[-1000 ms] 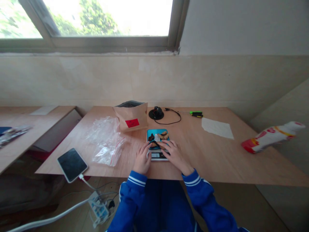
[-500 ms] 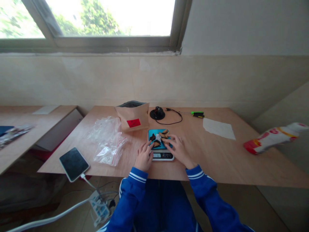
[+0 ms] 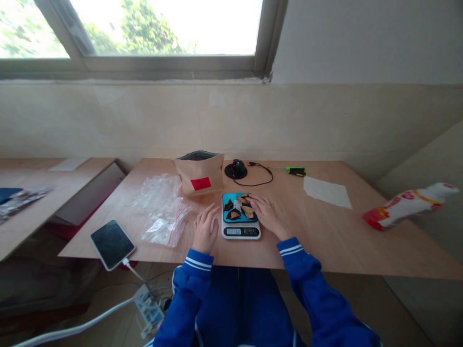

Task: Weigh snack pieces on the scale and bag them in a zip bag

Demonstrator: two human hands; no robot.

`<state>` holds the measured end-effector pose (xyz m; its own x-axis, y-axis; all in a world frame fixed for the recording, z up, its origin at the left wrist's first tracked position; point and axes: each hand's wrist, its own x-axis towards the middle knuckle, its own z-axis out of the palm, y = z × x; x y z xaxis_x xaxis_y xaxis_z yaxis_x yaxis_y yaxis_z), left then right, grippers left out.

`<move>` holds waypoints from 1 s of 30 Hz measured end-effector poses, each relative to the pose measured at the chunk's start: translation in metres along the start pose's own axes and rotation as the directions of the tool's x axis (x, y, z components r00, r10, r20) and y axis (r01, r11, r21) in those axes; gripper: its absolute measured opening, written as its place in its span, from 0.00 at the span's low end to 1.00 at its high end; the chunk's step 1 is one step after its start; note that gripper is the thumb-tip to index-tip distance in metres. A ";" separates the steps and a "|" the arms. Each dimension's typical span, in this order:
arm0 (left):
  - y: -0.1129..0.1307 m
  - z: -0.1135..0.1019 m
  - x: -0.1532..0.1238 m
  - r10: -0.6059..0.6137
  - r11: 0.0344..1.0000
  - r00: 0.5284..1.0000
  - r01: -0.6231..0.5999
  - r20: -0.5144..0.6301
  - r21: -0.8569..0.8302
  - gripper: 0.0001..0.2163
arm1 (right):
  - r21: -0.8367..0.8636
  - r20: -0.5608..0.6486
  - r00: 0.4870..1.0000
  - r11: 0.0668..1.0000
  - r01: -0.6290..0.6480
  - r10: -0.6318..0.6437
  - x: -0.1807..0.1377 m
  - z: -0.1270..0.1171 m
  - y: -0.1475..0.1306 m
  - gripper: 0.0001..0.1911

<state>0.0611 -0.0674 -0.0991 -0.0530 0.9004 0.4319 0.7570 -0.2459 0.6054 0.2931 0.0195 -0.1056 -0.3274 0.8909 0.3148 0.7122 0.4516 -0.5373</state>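
Observation:
A small white kitchen scale (image 3: 240,231) with a blue top stands near the table's front edge, with several dark and tan pieces (image 3: 240,207) lying on it. My left hand (image 3: 204,229) rests flat on the table just left of the scale, fingers apart, holding nothing. My right hand (image 3: 266,214) lies at the scale's right side, fingers stretched toward the far pieces; its fingertips are at or on the blue top's far right corner. A brown paper bag (image 3: 200,175) with a red label stands upright behind the scale.
Clear zip bags (image 3: 161,208) lie left of the scale. A tablet (image 3: 112,237) on a white cable overhangs the front left corner. A black round device with cord (image 3: 236,169), a green tool (image 3: 294,170), a white sheet (image 3: 327,192) and a red-white packet (image 3: 407,204) lie further off.
Both hands have come off the pieces on the scale. The left hand moved left onto the table; the right hand slid to the scale's right side. The display is now uncovered.

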 end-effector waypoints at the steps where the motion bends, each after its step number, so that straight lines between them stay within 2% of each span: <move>1: 0.001 -0.004 0.006 0.029 0.999 0.998 -0.030 -0.056 -0.011 0.17 | 0.031 -0.021 1.000 1.000 0.006 -0.006 0.000 -0.002 0.000 0.23; 4: 0.002 -0.019 0.035 0.128 0.988 0.960 -0.146 -0.249 -0.052 0.19 | 0.156 -0.127 0.991 0.987 0.049 -0.029 0.002 -0.014 -0.005 0.23; 6: 0.002 -0.031 0.061 0.172 0.980 0.929 -0.195 -0.328 -0.038 0.21 | 0.232 -0.188 0.981 0.968 0.091 -0.047 0.010 -0.030 -0.016 0.21; 8: 0.002 -0.041 0.087 0.213 0.975 0.918 -0.220 -0.334 0.017 0.24 | 0.297 -0.205 0.976 0.946 0.131 -0.071 0.022 -0.050 -0.036 0.19; 10: 0.001 -0.048 0.106 0.246 0.969 0.927 -0.239 -0.282 0.061 0.25 | 0.369 -0.177 0.978 0.914 0.169 -0.110 0.039 -0.073 -0.063 0.18; 12: 0.001 -0.051 0.117 0.247 0.969 0.934 -0.235 -0.257 0.077 0.25 | 0.430 -0.140 0.973 0.874 0.227 -0.184 0.059 -0.091 -0.095 0.16; 14: 0.002 -0.051 0.119 0.221 0.975 0.931 -0.206 -0.291 0.082 0.22 | 0.448 -0.085 0.951 0.841 0.303 -0.298 0.081 -0.101 -0.125 0.16; 17: 0.001 -0.048 0.109 0.206 0.979 0.925 -0.198 -0.320 0.059 0.11 | 0.332 0.007 0.902 0.852 0.405 -0.432 0.110 -0.098 -0.154 0.14; 20: 0.000 -0.044 0.094 0.225 0.971 0.928 -0.240 -0.298 -0.015 0.06 | 0.211 0.179 0.859 0.872 0.443 -0.479 0.126 -0.083 -0.166 0.16; 23: -0.001 -0.041 0.081 0.216 0.968 0.923 -0.246 -0.320 -0.058 0.06 | 0.104 0.336 0.811 0.875 0.473 -0.479 0.125 -0.070 -0.169 0.16; 26: 0.001 -0.039 0.071 0.220 0.964 0.911 -0.258 -0.348 -0.065 0.06 | -0.119 0.426 0.785 0.833 0.541 -0.449 0.116 -0.062 -0.172 0.13; 28: 0.003 -0.038 0.066 0.225 0.961 0.901 -0.267 -0.372 -0.065 0.06 | -0.271 0.472 0.780 0.774 0.573 -0.411 0.111 -0.056 -0.173 0.11; 30: 0.004 -0.035 0.061 0.240 0.957 0.897 -0.282 -0.371 -0.062 0.07 | -0.343 0.500 0.790 0.756 0.557 -0.355 0.111 -0.045 -0.172 0.09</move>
<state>0.0381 -0.0261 -0.0471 -0.1073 0.6154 0.7808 0.6994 -0.5115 0.4993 0.1628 0.0382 0.0571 -0.8219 0.5676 0.0486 0.5694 0.8212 0.0374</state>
